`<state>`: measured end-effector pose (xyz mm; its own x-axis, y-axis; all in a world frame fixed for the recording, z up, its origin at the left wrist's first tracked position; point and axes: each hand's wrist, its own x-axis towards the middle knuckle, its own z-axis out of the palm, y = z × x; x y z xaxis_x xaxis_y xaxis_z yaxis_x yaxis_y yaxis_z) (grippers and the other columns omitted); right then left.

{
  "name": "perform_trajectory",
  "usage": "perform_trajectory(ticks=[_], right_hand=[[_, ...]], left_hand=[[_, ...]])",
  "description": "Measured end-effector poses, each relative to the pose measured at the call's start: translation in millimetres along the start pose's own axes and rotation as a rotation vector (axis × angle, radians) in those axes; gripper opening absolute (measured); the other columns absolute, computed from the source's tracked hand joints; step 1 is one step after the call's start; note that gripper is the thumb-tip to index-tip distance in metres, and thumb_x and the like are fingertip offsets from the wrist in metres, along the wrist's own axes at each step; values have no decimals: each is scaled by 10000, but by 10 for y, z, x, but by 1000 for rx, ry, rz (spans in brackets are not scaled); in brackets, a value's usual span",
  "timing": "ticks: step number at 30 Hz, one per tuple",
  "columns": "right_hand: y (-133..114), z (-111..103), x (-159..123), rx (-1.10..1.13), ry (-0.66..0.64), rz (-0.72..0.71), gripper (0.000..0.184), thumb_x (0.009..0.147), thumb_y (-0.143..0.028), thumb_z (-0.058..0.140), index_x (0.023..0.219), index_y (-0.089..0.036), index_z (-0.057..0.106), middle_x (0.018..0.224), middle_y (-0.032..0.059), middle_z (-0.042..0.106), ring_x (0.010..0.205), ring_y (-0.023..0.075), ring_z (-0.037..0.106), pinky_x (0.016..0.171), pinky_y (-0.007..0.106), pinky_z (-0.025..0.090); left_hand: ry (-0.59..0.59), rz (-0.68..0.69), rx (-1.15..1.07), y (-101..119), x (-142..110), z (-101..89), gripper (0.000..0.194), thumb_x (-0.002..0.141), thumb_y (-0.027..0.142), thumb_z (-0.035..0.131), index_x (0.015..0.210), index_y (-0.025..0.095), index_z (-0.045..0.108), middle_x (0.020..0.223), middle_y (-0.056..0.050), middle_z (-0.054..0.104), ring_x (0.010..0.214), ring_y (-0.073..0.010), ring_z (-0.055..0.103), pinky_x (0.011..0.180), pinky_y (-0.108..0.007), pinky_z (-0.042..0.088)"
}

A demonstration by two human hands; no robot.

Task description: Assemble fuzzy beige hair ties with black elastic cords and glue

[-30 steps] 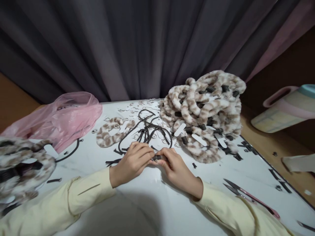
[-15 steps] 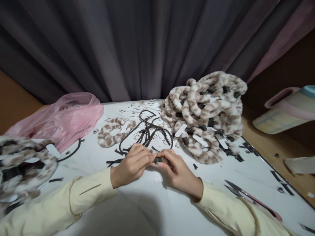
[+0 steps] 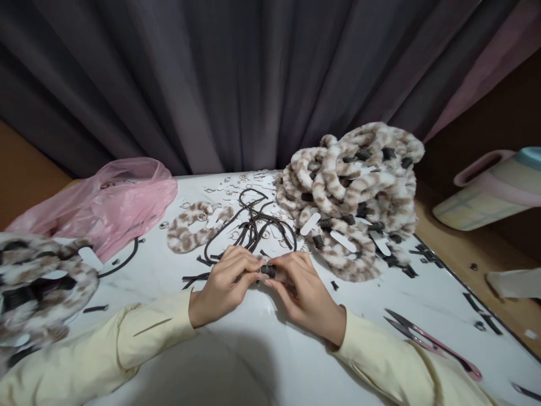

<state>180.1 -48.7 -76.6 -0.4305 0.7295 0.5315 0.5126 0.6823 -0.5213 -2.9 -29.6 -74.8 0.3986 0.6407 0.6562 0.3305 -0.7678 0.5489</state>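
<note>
My left hand [image 3: 226, 285] and my right hand [image 3: 306, 293] meet over the middle of the table, fingers closed in pinches. Between their fingertips shows a short dark coil of cord [image 3: 267, 270], gripped from both sides. The rest of what it belongs to is hidden by my fingers. Just behind my hands lies a loose tangle of dark cords [image 3: 253, 225]. A single brown-and-white fluffy ring [image 3: 180, 234] with a white tag rests beyond my left hand. Farther right is a heap of similar fluffy rings [image 3: 350, 186], with dark coils and white tags.
More fluffy rings [image 3: 80, 293] and a pink plastic bag [image 3: 131, 208] are at the left. Thread snips [image 3: 448, 349] lie right of my right arm, near dark cord scraps [image 3: 482, 310]. A tumbler [image 3: 486, 197] stands beyond the table's right edge. Small metal rings [image 3: 240, 179] are scattered at the back.
My fingers have shifted around the dark coil, and more of it now shows between them. My left thumb has come forward against it. The things on the table stay put.
</note>
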Motion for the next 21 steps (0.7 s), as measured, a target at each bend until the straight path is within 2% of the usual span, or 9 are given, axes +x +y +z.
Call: perform_trajectory(ticks=[5, 10, 17, 21], right_hand=[[-18, -24, 27, -122, 8, -44, 88, 887, -176, 466, 971, -164, 490, 753, 39, 570, 732, 177, 496, 707, 321, 325], [-1, -45, 15, -221, 2, -149, 127, 892, -113, 391, 952, -150, 498, 732, 45, 576, 753, 182, 493, 715, 334, 304], [-20, -38, -8, -145, 44, -135, 176, 826, -58, 369, 813, -170, 505, 681, 30, 555, 764, 177, 505, 727, 346, 302], [-43, -13, 0, -109, 70, -128, 195, 785, -34, 370, 723, -175, 488, 641, 15, 526, 717, 162, 499, 715, 339, 300]], left_hand=[[-4, 61, 34, -28, 9, -12, 71, 825, 83, 564, 803, 150, 575, 720, -40, 622, 720, -156, 558, 678, -321, 456], [-40, 89, -11, -24, 6, -5, 69, 827, 77, 563, 854, 140, 570, 722, -52, 620, 742, -161, 558, 663, -309, 475], [-75, 159, 24, 46, -2, -4, 101, 835, 55, 526, 876, 141, 562, 714, -55, 624, 724, -164, 546, 649, -319, 483], [-51, 185, 27, 83, 0, 8, 105, 833, 51, 515, 871, 139, 559, 686, -46, 605, 690, -158, 530, 620, -305, 482]])
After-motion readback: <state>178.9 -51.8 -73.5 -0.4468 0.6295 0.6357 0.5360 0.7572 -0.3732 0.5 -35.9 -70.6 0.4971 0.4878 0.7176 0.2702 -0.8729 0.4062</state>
